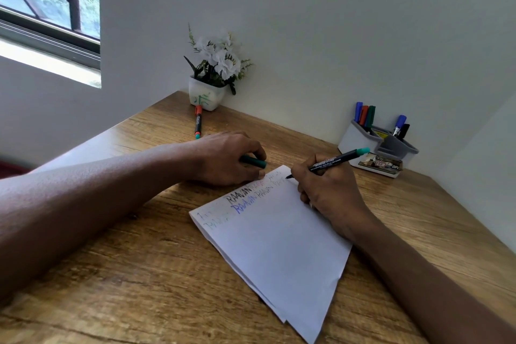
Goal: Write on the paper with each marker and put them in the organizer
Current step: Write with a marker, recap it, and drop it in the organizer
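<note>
**Green marker at the paper's top edge**

The white paper (279,246) lies at an angle in the lower centre of the frame on the wooden desk (125,274), with faint coloured words along its upper edge. The right hand (326,193) pinches a green-ended marker (332,162), tip touching the paper's top corner. The left hand (226,159) rests curled beside the sheet, closed around what looks like the green cap (252,162). An orange-capped marker (198,126) lies near the flower pot (206,96). At right, the grey organizer (377,145) holds five markers.
</note>
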### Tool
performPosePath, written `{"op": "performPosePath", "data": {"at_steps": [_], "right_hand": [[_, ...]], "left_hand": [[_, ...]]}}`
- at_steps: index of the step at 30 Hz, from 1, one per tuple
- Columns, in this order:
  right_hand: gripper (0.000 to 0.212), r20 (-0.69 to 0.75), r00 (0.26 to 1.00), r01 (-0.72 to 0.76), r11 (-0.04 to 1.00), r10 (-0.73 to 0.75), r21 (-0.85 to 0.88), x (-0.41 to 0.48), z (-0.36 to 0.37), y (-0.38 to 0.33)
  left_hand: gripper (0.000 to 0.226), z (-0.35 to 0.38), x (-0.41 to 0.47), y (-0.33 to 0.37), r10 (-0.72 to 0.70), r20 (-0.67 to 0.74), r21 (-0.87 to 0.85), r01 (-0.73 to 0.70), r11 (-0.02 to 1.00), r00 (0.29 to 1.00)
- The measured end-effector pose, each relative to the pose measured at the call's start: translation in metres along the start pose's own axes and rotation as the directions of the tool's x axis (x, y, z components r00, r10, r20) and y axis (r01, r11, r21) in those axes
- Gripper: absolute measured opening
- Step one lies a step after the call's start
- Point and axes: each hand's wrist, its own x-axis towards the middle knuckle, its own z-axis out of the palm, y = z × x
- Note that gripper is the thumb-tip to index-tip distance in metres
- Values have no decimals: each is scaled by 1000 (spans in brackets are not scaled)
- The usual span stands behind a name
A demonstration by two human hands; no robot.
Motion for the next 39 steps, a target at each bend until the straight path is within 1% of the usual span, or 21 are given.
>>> {"op": "performPosePath", "data": {"at_steps": [3, 7, 11, 13, 15, 17, 19, 21, 25, 26, 28, 30, 32, 35, 39], "right_hand": [[14, 23, 1000, -21, 1000, 21, -3, 0, 0, -1], [14, -31, 999, -28, 1000, 28, -11, 2, 1, 0], [12, -18, 998, -62, 998, 63, 18, 0, 3, 0], [12, -33, 993, -114, 990, 117, 82, 2, 2, 0], [13, -46, 984, -162, 966, 174, 200, 5, -1, 2], [12, -14, 981, -177, 927, 192, 330, 6, -3, 3], [12, 29, 984, -171, 894, 174, 414, 7, -5, 3], [15, 89, 985, -175, 872, 150, 457, 8, -7, 2], [35, 253, 965, -194, 845, 72, 498, 9, -16, 5], [37, 278, 959, -190, 844, 50, 502, 9, -18, 5], [32, 297, 955, -172, 838, 13, 517, 9, -21, 7], [27, 295, 955, -155, 834, -10, 530, 8, -22, 6], [21, 290, 957, -150, 828, -16, 541, 7, -23, 6], [16, 291, 956, -139, 825, -32, 547, 6, -23, 7], [15, 280, 959, -118, 838, -44, 533, 5, -23, 7]], "left_hand": [[43, -1, 0, 0, -2, 4, -3, 2, 1000, 1000], [43, 0, -1, 0, 1, -5, -7, -1, 1000, 1000], [44, 0, 0, -2, 8, -13, 9, -8, 1000, 1000], [44, 1, 0, -3, 14, -15, 10, -14, 1000, 1000], [44, 1, 0, -3, 22, -15, 10, -22, 1000, 1000], [42, 1, -2, -4, 25, -27, 8, -25, 1000, 999], [38, 2, -3, -4, 24, -67, -3, -24, 1000, 997], [31, 3, -1, -5, 10, -126, -21, -13, 1000, 992], [17, 3, 1, -11, -50, -244, -42, 41, 998, 969], [15, 3, 0, -12, -62, -269, -71, 45, 997, 961], [13, 3, 0, -12, -66, -316, -188, 5, 982, 946], [13, 3, -1, -8, -37, -345, -307, -76, 949, 938], [13, 4, -3, -4, 10, -344, -370, -145, 918, 939], [14, 6, -3, -2, 69, -315, -385, -194, 902, 947], [15, 7, -4, 0, 102, -316, -379, -224, 898, 943]]}}
